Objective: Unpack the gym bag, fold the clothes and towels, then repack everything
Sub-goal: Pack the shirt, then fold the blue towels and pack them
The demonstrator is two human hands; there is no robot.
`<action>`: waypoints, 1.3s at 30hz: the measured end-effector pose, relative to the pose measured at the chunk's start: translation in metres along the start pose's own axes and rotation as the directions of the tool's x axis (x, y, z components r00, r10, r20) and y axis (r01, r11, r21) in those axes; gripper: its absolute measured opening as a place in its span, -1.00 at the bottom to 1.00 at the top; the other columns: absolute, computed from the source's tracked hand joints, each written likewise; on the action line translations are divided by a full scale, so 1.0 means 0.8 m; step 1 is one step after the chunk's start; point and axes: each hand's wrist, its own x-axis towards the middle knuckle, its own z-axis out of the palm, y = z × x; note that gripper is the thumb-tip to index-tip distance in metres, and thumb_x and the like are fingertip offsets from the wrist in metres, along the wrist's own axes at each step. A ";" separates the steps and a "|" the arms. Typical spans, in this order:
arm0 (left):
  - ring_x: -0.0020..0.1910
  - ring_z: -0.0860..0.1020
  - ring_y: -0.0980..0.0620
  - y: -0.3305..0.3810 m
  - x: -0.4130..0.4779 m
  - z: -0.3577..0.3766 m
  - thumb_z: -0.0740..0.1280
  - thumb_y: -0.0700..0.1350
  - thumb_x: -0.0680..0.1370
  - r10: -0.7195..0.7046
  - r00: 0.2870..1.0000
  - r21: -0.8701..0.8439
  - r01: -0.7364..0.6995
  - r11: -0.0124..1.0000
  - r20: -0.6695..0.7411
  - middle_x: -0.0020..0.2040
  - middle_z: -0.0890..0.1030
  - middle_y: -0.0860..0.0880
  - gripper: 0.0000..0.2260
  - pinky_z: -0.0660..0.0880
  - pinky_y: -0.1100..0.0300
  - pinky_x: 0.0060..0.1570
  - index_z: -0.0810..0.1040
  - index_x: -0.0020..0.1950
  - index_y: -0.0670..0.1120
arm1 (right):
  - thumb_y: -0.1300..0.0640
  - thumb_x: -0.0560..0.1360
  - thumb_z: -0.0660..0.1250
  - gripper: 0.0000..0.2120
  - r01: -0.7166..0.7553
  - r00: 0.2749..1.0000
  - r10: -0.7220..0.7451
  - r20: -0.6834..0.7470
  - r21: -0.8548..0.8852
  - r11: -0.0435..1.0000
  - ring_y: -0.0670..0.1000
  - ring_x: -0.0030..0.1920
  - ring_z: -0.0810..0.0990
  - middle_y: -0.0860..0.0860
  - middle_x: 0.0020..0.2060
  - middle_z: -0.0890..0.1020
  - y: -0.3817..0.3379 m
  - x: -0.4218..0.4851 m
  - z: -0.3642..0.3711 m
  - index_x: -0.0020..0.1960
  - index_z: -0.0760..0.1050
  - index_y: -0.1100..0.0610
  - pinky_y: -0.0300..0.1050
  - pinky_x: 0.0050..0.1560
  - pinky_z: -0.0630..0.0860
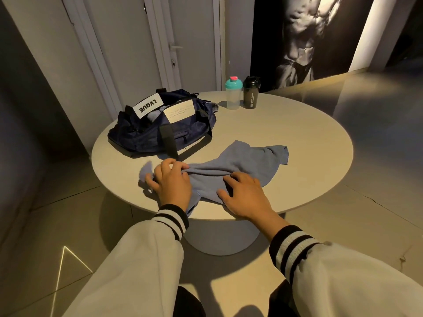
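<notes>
Two hands work at the near edge of the round table (pixel 309 133), both on the blue towel (pixel 247 161), which lies crumpled on the tabletop with its near hem drooping over the rim. The left hand (pixel 172 181) has its fingers curled, pinching a raised ridge of cloth at the towel's left end. A flap beyond it is blurred, so I cannot tell how that corner lies. The right hand (pixel 243 194) rests flat on the cloth, fingers spread and holding nothing, just to the right of the pinched ridge. From the left hand's grip the bulk of the towel runs off to the far right. Its long axis slants from near-left to far-right and ends in a free corner apart from both hands, with the right hand the nearer to it. The fold likely turns on drawing that slanted length out straight. Just behind the towel sits the navy gym bag (pixel 160 131), unzipped, its long axis across the table, with something pale grey-blue inside. Farthest back stand a teal-lidded shaker bottle (pixel 233 94) and a black shaker bottle (pixel 251 93), side by side
</notes>
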 end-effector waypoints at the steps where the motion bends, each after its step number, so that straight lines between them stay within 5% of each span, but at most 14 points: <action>1: 0.44 0.22 -0.10 -0.004 0.000 0.004 0.32 -0.04 0.61 0.014 1.000 0.040 -0.015 0.999 0.023 0.40 0.38 0.01 -0.83 0.03 -0.21 0.47 0.53 0.17 0.18 | -0.29 0.59 -0.01 -0.48 -0.026 1.000 0.026 0.005 -0.023 0.999 0.08 0.34 0.37 0.01 0.34 0.46 0.001 0.000 0.002 0.33 0.45 -0.02 0.07 0.31 0.26; 6: 0.27 0.44 -0.07 0.020 -0.018 0.006 0.22 0.00 0.64 0.293 0.897 -0.121 -0.268 0.956 0.332 0.27 0.55 0.03 -0.72 0.20 0.01 0.25 0.53 0.33 0.17 | -0.31 0.62 -0.13 -0.28 -0.307 0.950 0.312 0.032 -0.102 0.946 0.25 0.57 0.03 0.25 0.57 0.12 -0.004 0.000 0.003 0.59 0.11 0.15 0.22 0.50 0.03; 9: 0.42 0.34 -0.04 0.025 -0.019 0.004 0.22 0.17 0.62 0.280 0.820 -0.123 -0.253 0.960 0.499 0.42 0.45 0.05 -0.62 0.05 -0.08 0.45 0.40 0.45 0.21 | -0.27 0.64 -0.16 -0.27 -0.398 0.913 0.404 0.062 -0.092 0.913 0.28 0.59 -0.11 0.29 0.59 -0.01 -0.007 0.000 0.000 0.62 -0.02 0.21 0.25 0.54 -0.08; 12: 0.50 0.30 -0.04 0.011 -0.012 0.001 0.28 0.15 0.60 0.316 0.753 -0.128 -0.298 0.946 0.577 0.51 0.39 0.06 -0.52 -0.08 -0.15 0.54 0.33 0.51 0.16 | -0.19 0.66 -0.12 -0.37 -0.387 0.920 0.390 0.021 -0.093 0.917 0.25 0.57 0.01 0.24 0.57 0.11 -0.005 0.000 -0.001 0.59 0.12 0.19 0.25 0.49 0.04; 16: 0.31 0.47 -0.02 -0.014 -0.008 -0.003 0.27 -0.23 0.61 0.314 0.865 -0.305 -0.200 0.931 0.391 0.34 0.56 -0.04 -0.65 0.26 0.09 0.38 0.54 0.37 -0.02 | -0.20 0.62 0.04 -0.57 -0.036 0.993 0.040 -0.113 0.033 0.999 0.08 0.27 0.38 0.02 0.26 0.48 -0.005 -0.008 -0.006 0.31 0.45 -0.01 0.05 0.23 0.24; 20: 0.21 0.57 -0.10 -0.033 0.004 -0.014 0.18 -0.38 0.55 0.211 0.971 -0.289 -0.170 0.942 0.116 0.17 0.65 -0.05 -0.60 0.43 -0.08 0.31 0.64 0.22 -0.04 | -0.25 0.60 0.11 -0.60 0.141 0.990 -0.142 0.008 0.051 0.989 -0.02 0.18 0.40 -0.10 0.15 0.50 -0.002 -0.007 -0.010 0.34 0.49 -0.15 -0.05 0.15 0.21; 23: 0.10 0.58 -0.07 -0.031 0.005 -0.026 0.18 -0.30 0.62 0.064 0.997 -0.515 -0.037 0.856 0.035 0.18 0.58 0.04 -0.68 0.54 -0.02 0.12 0.61 0.20 0.02 | -0.02 0.66 0.20 -0.73 0.117 0.985 -0.105 -0.140 0.083 0.990 0.10 0.07 0.51 0.00 0.07 0.59 0.001 -0.007 -0.001 0.29 0.56 -0.04 -0.11 -0.01 0.27; 25: 0.13 0.56 -0.08 -0.024 0.000 -0.034 0.16 -0.11 0.67 -0.009 1.000 -0.592 0.016 0.806 0.014 0.29 0.49 0.04 -0.74 0.59 -0.01 0.04 0.52 0.12 0.26 | 0.03 0.67 0.19 -0.72 0.044 0.981 0.002 -0.196 0.230 0.972 0.14 0.08 0.56 0.06 0.11 0.63 -0.001 -0.008 -0.003 0.30 0.55 0.05 -0.07 0.02 0.45; 28: 0.16 0.54 -0.15 -0.028 0.005 -0.038 0.05 0.05 0.59 -0.092 0.994 -0.547 0.113 0.830 0.066 0.27 0.55 -0.10 -0.76 0.60 -0.15 0.07 0.43 -0.01 0.38 | 0.01 0.68 0.18 -0.73 0.049 0.953 0.062 -0.296 0.353 0.934 0.11 -0.05 0.60 0.08 0.02 0.68 -0.007 -0.014 -0.010 0.28 0.55 0.05 -0.02 0.00 0.54; 31: 0.19 0.50 -0.19 -0.034 0.015 -0.047 0.01 0.11 0.60 -0.209 0.962 -0.343 0.259 0.903 0.176 0.06 0.61 -0.13 -0.72 0.32 -0.26 0.39 0.51 0.04 0.19 | -0.04 0.68 0.15 -0.76 0.157 0.983 -0.103 -0.153 0.398 0.904 0.01 -0.25 0.54 0.03 -0.19 0.66 -0.022 -0.021 -0.013 0.19 0.56 -0.03 0.00 -0.19 0.53; 33: 0.20 0.50 -0.13 -0.033 0.019 -0.047 0.09 0.04 0.64 -0.130 0.986 -0.046 0.135 0.990 0.105 0.00 0.62 -0.07 -0.74 0.02 -0.18 0.52 0.56 0.00 0.06 | -0.10 0.66 0.14 -0.74 0.216 0.976 -0.202 -0.079 0.434 0.874 -0.03 -0.24 0.56 -0.01 -0.19 0.66 -0.033 -0.022 -0.015 0.11 0.58 -0.07 0.04 -0.18 0.55; 35: 0.17 0.49 -0.05 -0.024 0.020 -0.048 0.19 -0.01 0.62 0.058 0.998 0.030 -0.059 0.998 0.028 0.06 0.59 0.01 -0.82 0.07 -0.13 0.50 0.59 0.03 0.10 | -0.08 0.65 0.16 -0.74 0.235 0.972 -0.212 -0.102 0.481 0.845 -0.06 -0.14 0.57 -0.03 -0.09 0.68 -0.042 -0.016 -0.022 0.11 0.60 -0.05 -0.05 -0.11 0.55; 37: 0.10 0.52 0.01 -0.008 0.020 -0.045 0.21 -0.10 0.63 0.211 0.966 -0.176 -0.185 0.967 0.147 0.12 0.61 0.00 -0.78 0.40 0.07 0.28 0.61 0.16 0.08 | 0.04 0.65 0.21 -0.77 0.235 0.966 -0.161 -0.202 0.434 0.870 -0.03 0.01 0.56 0.01 0.05 0.66 -0.046 -0.004 -0.029 0.19 0.60 0.04 -0.11 0.01 0.50; 39: 0.07 0.57 0.07 0.015 0.011 -0.034 0.20 -0.16 0.67 0.295 0.845 -0.389 -0.113 0.914 0.445 0.21 0.62 -0.02 -0.71 0.48 0.25 0.06 0.58 0.33 0.03 | 0.13 0.62 0.23 -0.78 0.133 0.962 -0.036 -0.271 0.348 0.928 0.06 0.11 0.51 0.07 0.09 0.61 -0.040 0.010 -0.032 0.19 0.59 0.10 -0.06 0.05 0.47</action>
